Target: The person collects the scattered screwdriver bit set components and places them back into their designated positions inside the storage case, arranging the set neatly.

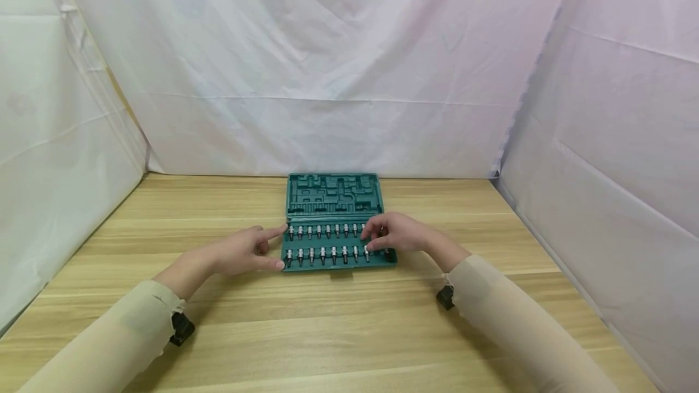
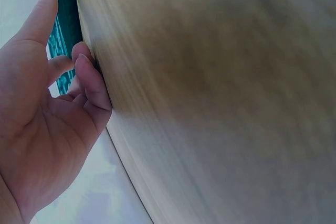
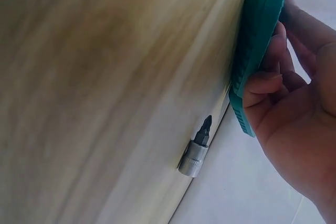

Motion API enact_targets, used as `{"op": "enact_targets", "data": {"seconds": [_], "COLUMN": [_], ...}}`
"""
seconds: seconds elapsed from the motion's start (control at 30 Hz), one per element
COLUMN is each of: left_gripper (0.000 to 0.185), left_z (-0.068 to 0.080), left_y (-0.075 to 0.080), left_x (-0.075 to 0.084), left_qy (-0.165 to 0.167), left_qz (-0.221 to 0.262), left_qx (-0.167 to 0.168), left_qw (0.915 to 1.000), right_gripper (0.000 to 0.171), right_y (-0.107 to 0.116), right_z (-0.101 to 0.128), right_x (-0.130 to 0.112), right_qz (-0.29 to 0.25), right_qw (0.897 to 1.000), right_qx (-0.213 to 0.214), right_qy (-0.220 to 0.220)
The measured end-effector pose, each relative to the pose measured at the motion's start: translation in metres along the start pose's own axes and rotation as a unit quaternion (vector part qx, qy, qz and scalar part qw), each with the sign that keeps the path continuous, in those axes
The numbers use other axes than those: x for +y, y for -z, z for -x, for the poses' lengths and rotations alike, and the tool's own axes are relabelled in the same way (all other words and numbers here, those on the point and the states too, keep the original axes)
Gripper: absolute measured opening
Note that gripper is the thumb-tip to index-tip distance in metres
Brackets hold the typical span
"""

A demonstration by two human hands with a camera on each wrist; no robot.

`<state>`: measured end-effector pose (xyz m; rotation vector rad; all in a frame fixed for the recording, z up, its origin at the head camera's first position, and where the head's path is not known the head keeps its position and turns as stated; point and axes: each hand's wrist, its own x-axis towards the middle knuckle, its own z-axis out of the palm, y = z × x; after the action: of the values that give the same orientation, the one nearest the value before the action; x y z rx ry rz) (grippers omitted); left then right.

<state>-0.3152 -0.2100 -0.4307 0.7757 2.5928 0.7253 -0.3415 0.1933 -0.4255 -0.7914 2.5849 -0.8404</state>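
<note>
A green bit socket case lies unfolded on the table, its lid at the back. Two rows of silver bit sockets with dark tips sit in the front half. At the case's left side, my left hand rests with index finger and thumb stretched out to touch the rear and front of that edge. My right hand is over the right end, fingers bent, thumb by a front-row bit socket. Green shows between thumb and index finger. Some right-end slots are hidden.
In the right wrist view a loose bit socket with a pointed dark tip lies on the wooden table, off the case. White cloth hangs behind the table and at both sides.
</note>
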Motion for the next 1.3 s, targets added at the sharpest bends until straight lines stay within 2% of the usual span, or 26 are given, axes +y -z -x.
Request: {"op": "enact_targets", "data": {"seconds": [0.1,0.2,0.67,1.3], "left_gripper": [0.096,0.096,0.095,0.096], "left_z": [-0.0001,-0.0004,0.0006,-0.0003], "left_y": [0.0001,0.0002,-0.0002,-0.0013], "left_x": [-0.0001,-0.0003,0.001,-0.0006], "left_qy": [0.0,0.001,-0.002,-0.005], "left_qz": [0.001,0.001,-0.004,-0.001], "left_qx": [0.0,-0.003,-0.001,-0.001], "left_qw": [1.0,1.0,1.0,1.0], "right_gripper": [0.03,0.035,0.029,0.029], "right_y": [-0.0002,-0.0008,-0.0021,-0.0021], "right_z": [-0.0001,-0.0009,-0.0047,-0.0081], "right_x": [-0.0008,-0.0015,-0.0059,-0.0028], "right_qz": [0.003,0.009,0.01,0.017], "right_qw": [1.0,1.0,0.999,0.998], "right_qx": [-0.001,-0.006,-0.018,-0.021], "right_qy": [-0.012,-0.017,-0.047,-0.052]}}
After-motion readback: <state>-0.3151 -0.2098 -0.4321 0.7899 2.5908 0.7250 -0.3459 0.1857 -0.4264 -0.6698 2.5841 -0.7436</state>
